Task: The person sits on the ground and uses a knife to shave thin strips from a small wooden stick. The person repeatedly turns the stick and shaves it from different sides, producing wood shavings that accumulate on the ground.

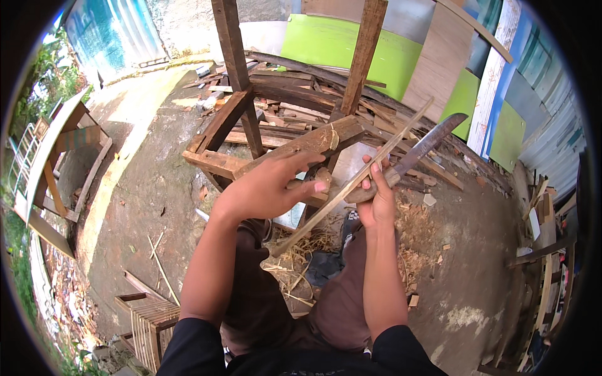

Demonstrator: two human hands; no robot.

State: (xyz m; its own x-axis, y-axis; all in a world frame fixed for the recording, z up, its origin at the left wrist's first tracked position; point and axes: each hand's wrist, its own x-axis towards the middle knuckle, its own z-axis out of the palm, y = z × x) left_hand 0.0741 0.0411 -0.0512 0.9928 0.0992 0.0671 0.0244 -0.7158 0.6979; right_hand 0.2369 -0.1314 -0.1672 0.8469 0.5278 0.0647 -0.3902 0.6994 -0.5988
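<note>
Here, the right hand (379, 205) was closed near the middle of the frame around the wooden handle of a long knife (431, 145), and its fingers also met a thin, pale wooden strip (326, 208). The knife's dark blade pointed toward the upper right, its tip clear of the fingers. The strip lay aslant in front of the handle, one end low near the person's knees at the center, the other up beside the blade. The left hand (266, 185), left of center, stood wide, its thumb well apart from the curved index finger; a rounded brown piece of wood (323, 174) showed just beside the fingertips, though whether they touched it could not be told. Beyond that hand, a thick wooden beam (301, 147) ran up toward the center, and a wooden frame (234, 53) with two upright posts filled the upper middle. Loose timber lay heaped behind it, before a bright green panel (335, 47) at the top. Brown trousers (338, 307) covered the person's legs at the lower center, with wood shavings (414, 241) scattered on the ground to their right. A small slatted wooden piece (149, 329) sat at the lower left.
</note>
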